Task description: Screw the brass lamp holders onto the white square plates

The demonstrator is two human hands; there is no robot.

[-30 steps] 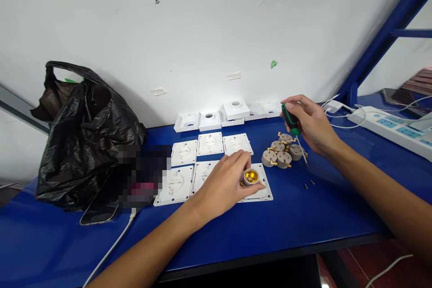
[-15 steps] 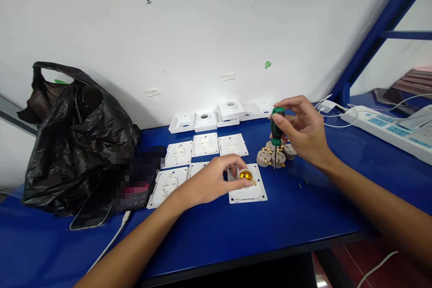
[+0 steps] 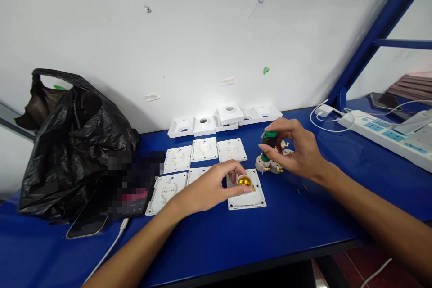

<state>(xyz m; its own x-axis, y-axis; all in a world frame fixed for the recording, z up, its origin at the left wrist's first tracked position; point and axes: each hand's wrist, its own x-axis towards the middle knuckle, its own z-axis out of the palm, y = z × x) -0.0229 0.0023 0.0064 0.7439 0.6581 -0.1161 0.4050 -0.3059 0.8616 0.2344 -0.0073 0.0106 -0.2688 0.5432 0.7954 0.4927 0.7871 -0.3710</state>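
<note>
Left hand [image 3: 216, 186] pinches small brass-lined lamp socket [image 3: 245, 181] on near white square plastic plate [image 3: 246, 200]. Right hand [image 3: 299, 153] closed round green-handled screwdriver [image 3: 269, 140], just right. Socket prob. light, rigid; hold by rim.

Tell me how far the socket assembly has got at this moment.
Early: no plate looks finished. The left hand steadies a brass socket on the nearest white plate; the right hand brings the green screwdriver. Left: five bare plates and spare sockets.
</note>
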